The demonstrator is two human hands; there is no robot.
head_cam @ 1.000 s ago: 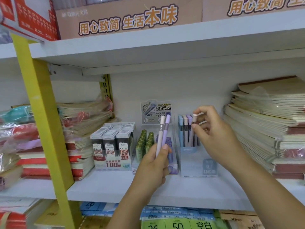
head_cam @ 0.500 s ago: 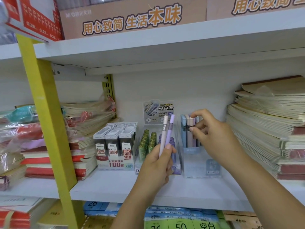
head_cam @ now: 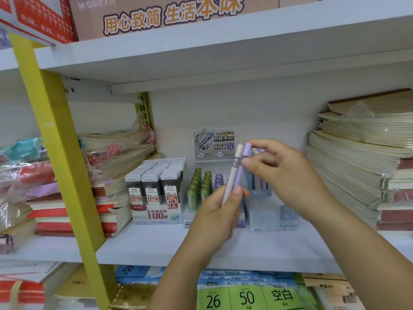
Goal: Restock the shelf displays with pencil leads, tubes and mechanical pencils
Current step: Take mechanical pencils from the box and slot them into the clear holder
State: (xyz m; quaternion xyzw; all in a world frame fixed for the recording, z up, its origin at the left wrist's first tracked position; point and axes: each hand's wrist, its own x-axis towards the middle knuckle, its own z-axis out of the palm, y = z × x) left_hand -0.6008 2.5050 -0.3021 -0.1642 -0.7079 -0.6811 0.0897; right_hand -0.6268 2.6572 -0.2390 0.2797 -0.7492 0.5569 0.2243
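Centre frame: our right hand pinches the cap end of the purple lead tube between thumb and forefinger. Our left hand, just below, grips it together with the pink tube. Best, we judge, to loosen the left grip and draw the purple one straight up. Then we slot it upright into the clear display box just behind, right of centre.

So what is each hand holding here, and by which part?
Left hand grips the pink tube and purple tube by their lower ends; right hand pinches the purple tube's top.
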